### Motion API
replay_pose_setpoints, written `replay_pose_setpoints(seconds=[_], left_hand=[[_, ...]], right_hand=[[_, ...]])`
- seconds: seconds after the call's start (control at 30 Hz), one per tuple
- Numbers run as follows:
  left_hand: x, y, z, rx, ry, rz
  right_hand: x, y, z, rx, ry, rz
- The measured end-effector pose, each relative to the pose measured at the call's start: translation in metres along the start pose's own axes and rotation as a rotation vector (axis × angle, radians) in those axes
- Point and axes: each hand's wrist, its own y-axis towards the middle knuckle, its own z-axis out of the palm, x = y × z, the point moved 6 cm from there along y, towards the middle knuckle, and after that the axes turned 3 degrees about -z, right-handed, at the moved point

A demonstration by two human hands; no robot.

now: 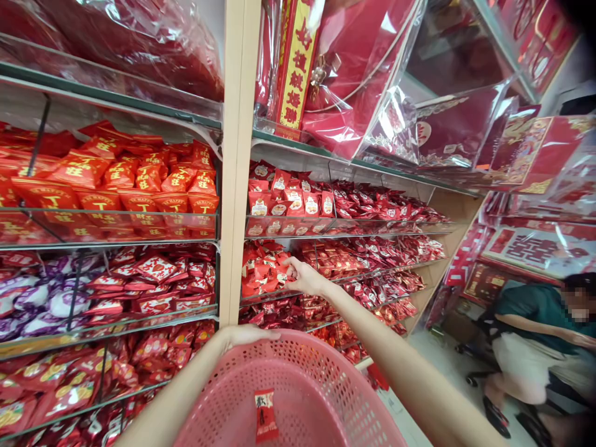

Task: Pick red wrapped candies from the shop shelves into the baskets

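A pink perforated plastic basket (298, 354) is at the bottom centre, with one red wrapped packet (266, 417) lying in it. My left hand (249, 336) grips the basket's far rim. Up at the middle shelf, my right hand (302, 277) has its fingers bent together at a compartment of red packets with black lettering (261, 268). Whatever its fingertips hold, if anything, is too small to make out.
A wooden post (239, 155) divides the shelves. Red and gold packets (139, 174) and purple-white ones (63, 298) fill the left shelves. Red bags (358, 62) hang at the upper right. A seated person (535, 316) is at the far right.
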Motion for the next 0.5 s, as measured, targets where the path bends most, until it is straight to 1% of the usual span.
replay_pose_setpoints(seconds=[0.07, 0.17, 0.23, 0.3, 0.33, 0.37, 0.4, 0.43, 0.5], left_hand=[[0.003, 0.003, -0.001, 0.002, 0.008, -0.017], [0.005, 0.005, 0.000, 0.033, -0.005, -0.018], [0.005, 0.006, 0.001, 0.055, -0.020, -0.011], [0.004, 0.006, 0.003, 0.079, -0.046, 0.005], [0.004, 0.007, 0.003, 0.080, -0.050, 0.016], [0.003, 0.008, 0.002, 0.065, -0.034, 0.031], [0.002, 0.009, 0.000, 0.039, -0.005, 0.045], [0.001, 0.010, -0.001, 0.010, 0.033, 0.056], [-0.001, 0.010, -0.004, -0.043, 0.104, 0.089]], right_hand=[[-0.003, 0.000, -0.002, -0.037, 0.103, -0.015], [0.003, -0.008, -0.017, -0.158, 0.292, -0.014], [0.015, -0.022, -0.030, -0.267, 0.402, -0.010], [0.033, -0.043, -0.036, -0.340, 0.502, -0.006], [0.042, -0.056, -0.032, -0.338, 0.550, 0.003], [0.050, -0.069, -0.023, -0.305, 0.590, 0.013], [0.058, -0.082, -0.009, -0.243, 0.617, 0.025], [0.063, -0.095, 0.010, -0.153, 0.627, 0.045], [0.065, -0.121, 0.053, 0.007, 0.622, 0.111]])
